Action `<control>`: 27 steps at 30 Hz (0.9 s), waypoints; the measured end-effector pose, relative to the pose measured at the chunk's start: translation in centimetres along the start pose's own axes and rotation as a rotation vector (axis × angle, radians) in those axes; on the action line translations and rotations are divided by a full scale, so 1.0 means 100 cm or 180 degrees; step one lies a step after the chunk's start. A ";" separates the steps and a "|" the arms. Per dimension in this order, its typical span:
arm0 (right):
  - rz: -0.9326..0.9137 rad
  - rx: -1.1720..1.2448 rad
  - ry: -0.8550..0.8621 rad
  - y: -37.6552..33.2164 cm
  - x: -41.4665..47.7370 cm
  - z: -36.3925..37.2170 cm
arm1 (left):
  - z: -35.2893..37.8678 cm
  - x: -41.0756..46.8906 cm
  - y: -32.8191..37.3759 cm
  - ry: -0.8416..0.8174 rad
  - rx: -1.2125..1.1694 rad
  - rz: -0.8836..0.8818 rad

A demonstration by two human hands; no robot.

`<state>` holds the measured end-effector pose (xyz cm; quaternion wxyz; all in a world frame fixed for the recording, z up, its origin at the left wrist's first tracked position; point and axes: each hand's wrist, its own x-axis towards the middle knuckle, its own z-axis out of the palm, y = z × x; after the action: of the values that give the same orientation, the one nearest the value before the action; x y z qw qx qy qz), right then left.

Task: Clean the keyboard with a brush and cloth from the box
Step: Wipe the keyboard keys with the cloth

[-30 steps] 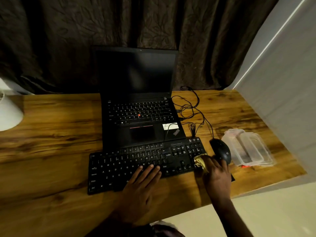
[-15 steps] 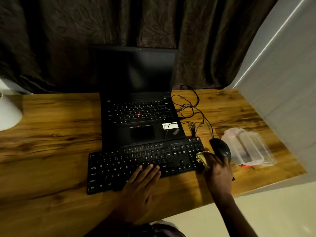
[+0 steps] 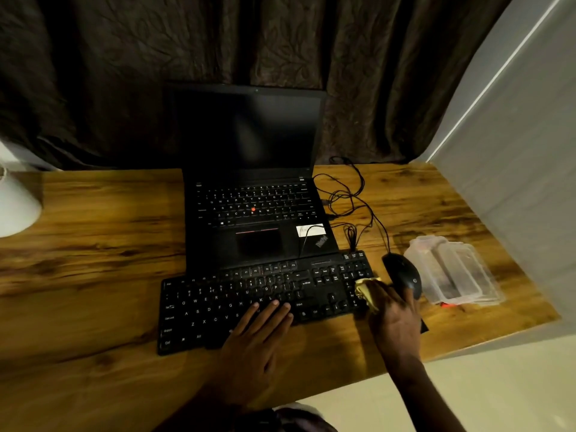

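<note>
A black external keyboard (image 3: 218, 307) lies on the wooden desk in front of a laptop. My left hand (image 3: 255, 341) rests flat on its lower middle keys, fingers spread, holding it down. My right hand (image 3: 394, 319) is closed on a yellow cloth (image 3: 366, 289), which presses against the keyboard's right end by the number keys. A clear plastic box (image 3: 452, 269) with its lid lies to the right near the wall. Something small and red (image 3: 447, 305) pokes out from under the box; I cannot tell what it is.
An open black laptop (image 3: 252, 213) stands behind the keyboard, its front edge overlapped by it. A black mouse (image 3: 403, 272) sits just behind my right hand, with tangled cables (image 3: 346, 194) beyond. A white lamp base (image 3: 15, 204) is at far left. The desk edge (image 3: 467, 350) runs close on the right.
My right hand with the cloth has shifted slightly away from me along the keyboard's right end. My left hand stays put on the keys.
</note>
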<state>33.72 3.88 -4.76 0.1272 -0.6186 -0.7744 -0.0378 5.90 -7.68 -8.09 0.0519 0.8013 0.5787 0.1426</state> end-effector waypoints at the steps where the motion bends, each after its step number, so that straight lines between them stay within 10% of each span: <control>1: -0.0044 0.0023 0.0004 -0.006 -0.001 0.000 | 0.000 0.000 0.000 -0.0002 -0.0002 -0.0009; 27: -0.0035 0.0106 -0.0009 -0.008 -0.002 -0.003 | 0.001 0.000 0.000 0.0072 0.0012 0.0014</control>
<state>33.06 3.44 -4.47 0.1362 -0.6122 -0.7785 -0.0247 5.90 -7.64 -8.24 0.0435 0.8010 0.5777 0.1507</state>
